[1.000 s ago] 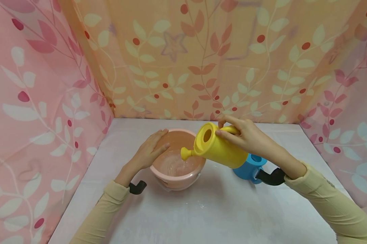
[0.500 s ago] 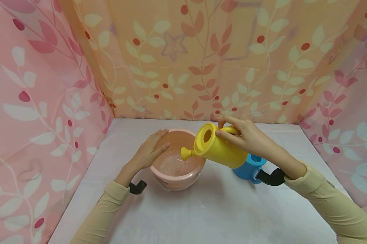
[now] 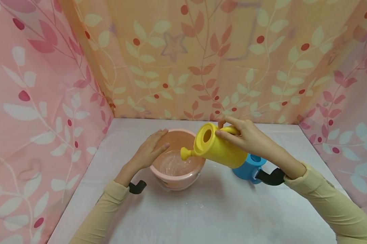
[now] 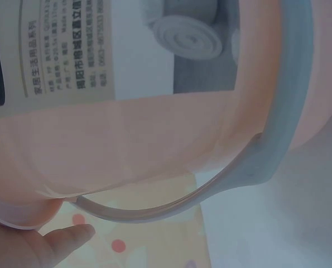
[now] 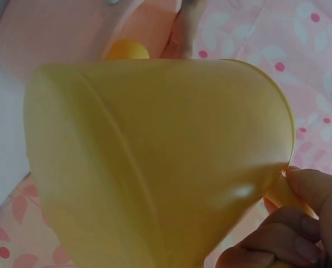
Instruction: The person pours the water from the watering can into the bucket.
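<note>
My right hand (image 3: 247,136) grips the handle of a yellow watering can (image 3: 224,149), thumb and fingers curled round it. The can is tilted left, its spout above the inside of a pink bucket (image 3: 180,184). Rippling water (image 3: 174,163) lies in the bucket. On the bucket's left rim rests my left hand (image 3: 149,149), fingers extended and thumb over the opening. The left wrist view shows the bucket's label (image 4: 48,56) and its grey handle (image 4: 238,170) hanging down. In the right wrist view the yellow can's body hides most of the bucket.
A blue watering can (image 3: 246,169) stands on the white table (image 3: 232,210) behind the right wrist, partly hidden. Small wet drops (image 3: 200,204) lie before the bucket. Patterned curtains (image 3: 171,67) close off the back and both sides. Black camera mounts (image 3: 137,187) stick out at the wrists.
Ripples on the bucket's water have shifted in shape. Both hands, the yellow watering can and the bucket stay in place.
</note>
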`<state>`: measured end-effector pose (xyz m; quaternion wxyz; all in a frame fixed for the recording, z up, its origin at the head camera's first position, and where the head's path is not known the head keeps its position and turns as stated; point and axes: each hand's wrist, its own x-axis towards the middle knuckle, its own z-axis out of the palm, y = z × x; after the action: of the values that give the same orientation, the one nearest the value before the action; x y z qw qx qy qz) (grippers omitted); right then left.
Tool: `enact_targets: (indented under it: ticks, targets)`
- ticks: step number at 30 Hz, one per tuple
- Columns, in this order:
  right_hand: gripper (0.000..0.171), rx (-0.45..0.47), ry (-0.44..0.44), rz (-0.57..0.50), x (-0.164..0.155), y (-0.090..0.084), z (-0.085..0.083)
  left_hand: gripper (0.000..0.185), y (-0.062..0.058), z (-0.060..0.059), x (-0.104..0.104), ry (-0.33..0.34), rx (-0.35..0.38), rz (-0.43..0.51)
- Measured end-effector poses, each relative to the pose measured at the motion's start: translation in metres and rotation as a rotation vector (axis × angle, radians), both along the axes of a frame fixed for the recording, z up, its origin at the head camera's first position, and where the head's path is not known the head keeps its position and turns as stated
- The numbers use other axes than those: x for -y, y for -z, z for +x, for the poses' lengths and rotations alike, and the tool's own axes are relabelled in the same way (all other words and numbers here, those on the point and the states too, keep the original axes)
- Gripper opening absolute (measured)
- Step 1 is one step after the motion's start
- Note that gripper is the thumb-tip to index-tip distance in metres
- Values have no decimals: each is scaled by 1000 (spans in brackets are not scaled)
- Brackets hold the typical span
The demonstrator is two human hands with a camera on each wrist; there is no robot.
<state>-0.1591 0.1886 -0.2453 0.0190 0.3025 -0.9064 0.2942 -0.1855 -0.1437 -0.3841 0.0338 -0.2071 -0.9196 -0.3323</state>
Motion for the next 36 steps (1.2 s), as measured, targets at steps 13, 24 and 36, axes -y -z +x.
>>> enact_targets:
  ticks: [13,24,36]
  targets:
    - [19,-13,-4,-4,0,0,-1,64,-2,-1,1,4,-6,-7]
    - [18,-28,-16,-6,1,0,-2,65,-1,-1,1,4,5,-5]
    - [17,-41,-33,-8,2,1,-4,63,-1,-1,0,1,3,-2]
